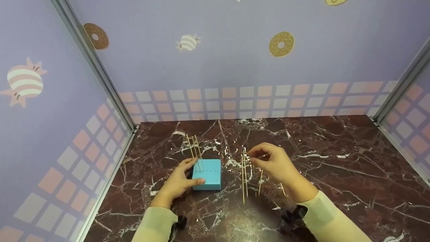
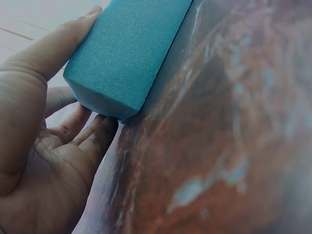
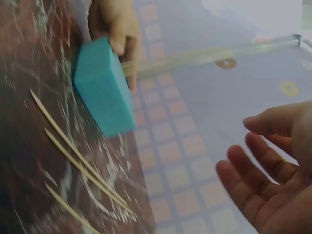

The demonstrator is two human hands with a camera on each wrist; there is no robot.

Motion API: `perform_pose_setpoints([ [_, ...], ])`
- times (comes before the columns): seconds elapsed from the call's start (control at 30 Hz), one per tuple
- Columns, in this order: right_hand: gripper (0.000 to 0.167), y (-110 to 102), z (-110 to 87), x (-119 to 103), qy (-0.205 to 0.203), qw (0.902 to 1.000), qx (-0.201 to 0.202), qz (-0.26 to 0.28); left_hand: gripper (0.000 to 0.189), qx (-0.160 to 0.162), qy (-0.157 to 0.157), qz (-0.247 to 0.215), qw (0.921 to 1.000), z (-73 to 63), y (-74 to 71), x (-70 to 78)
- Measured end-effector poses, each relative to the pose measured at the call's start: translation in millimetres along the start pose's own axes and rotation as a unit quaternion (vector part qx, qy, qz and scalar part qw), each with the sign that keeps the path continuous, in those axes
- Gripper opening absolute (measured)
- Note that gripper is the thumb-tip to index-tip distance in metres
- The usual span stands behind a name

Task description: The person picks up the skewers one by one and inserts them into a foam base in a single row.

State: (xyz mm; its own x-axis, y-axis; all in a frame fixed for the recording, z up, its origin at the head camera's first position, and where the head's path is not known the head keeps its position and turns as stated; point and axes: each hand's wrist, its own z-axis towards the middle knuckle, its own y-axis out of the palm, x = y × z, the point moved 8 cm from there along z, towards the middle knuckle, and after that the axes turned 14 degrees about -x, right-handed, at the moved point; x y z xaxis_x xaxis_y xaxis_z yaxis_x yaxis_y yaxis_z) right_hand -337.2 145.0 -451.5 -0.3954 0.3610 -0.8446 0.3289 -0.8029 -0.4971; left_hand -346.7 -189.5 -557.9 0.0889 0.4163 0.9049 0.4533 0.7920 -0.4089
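Note:
A light blue block (image 1: 211, 164) with a row of small holes in its top rests on the table. Several thin wooden skewers (image 1: 192, 148) stand upright in its left part, leaning slightly. My left hand (image 1: 178, 183) grips the block at its left side, thumb at the front and fingers behind; the left wrist view shows the thumb and fingers around one end of the block (image 2: 126, 53). My right hand (image 1: 273, 163) hovers to the right, over loose skewers (image 1: 243, 181). Relaxed and apart, the fingers of the right hand (image 3: 273, 180) hold nothing in the right wrist view.
More loose skewers (image 1: 260, 183) lie partly under the right hand, pointed ends visible in the right wrist view (image 3: 63, 141). The dark red marbled table (image 1: 336, 188) meets patterned panels (image 1: 231, 67) at its back and sides.

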Motion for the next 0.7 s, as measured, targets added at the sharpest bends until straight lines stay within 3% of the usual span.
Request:
perform_pose_setpoints([
  [0.2,0.018,-25.7,0.0,19.4,0.066,0.9953,0.017,-0.068,0.105,-0.004,0.004,0.005,1.0000,-2.6,-2.5,1.9],
  [0.43,0.024,-38.6,3.9,50.7,0.120,0.9903,0.009,-0.070,0.105,-0.005,0.004,-0.040,0.9992,-8.0,-1.2,-3.4],
  [0.7,0.034,-45.0,1.3,83.3,0.169,0.9836,-0.016,-0.062,0.112,-0.001,0.006,-0.050,0.9987,-2.8,0.3,-0.2],
])
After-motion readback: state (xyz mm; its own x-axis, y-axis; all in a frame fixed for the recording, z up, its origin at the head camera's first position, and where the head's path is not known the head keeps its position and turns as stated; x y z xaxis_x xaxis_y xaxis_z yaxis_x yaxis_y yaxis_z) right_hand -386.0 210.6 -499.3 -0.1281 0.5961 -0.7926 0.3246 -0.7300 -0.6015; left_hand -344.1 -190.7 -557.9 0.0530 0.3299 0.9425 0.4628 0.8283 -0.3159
